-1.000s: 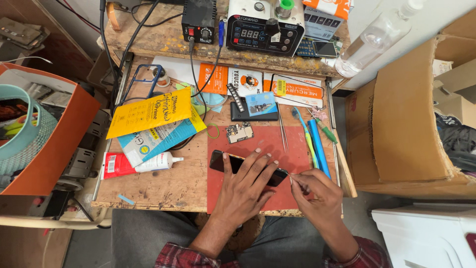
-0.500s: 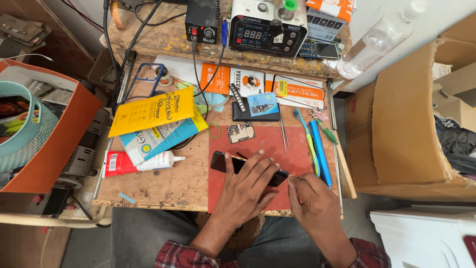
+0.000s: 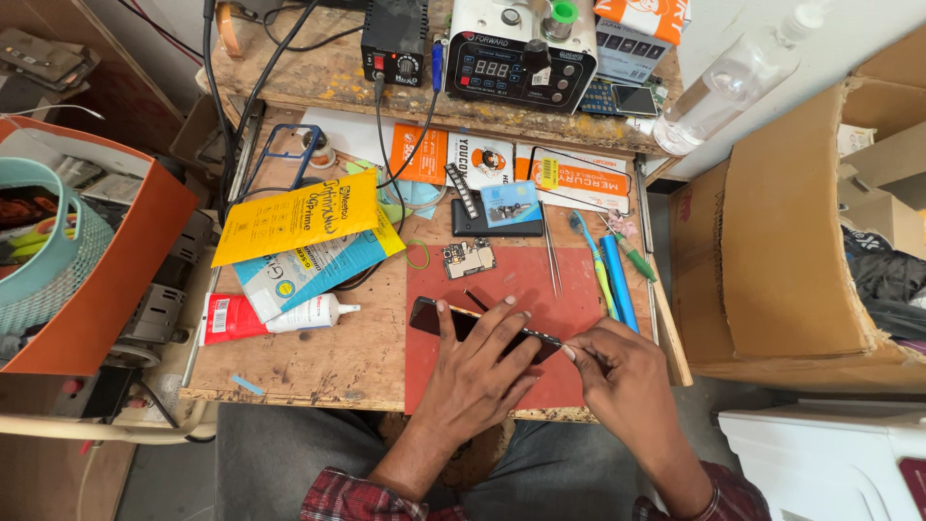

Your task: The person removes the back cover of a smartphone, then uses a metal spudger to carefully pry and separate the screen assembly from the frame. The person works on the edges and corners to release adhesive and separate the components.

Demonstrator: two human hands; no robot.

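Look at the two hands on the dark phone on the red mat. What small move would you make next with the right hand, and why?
Probably slide the right hand a little further along the phone's near edge. Its fingertips pinch something thin, too small to identify, at the phone's right end, while the left hand lies flat on top, pinning it to the red mat. The phone looks steadied for work along that edge.
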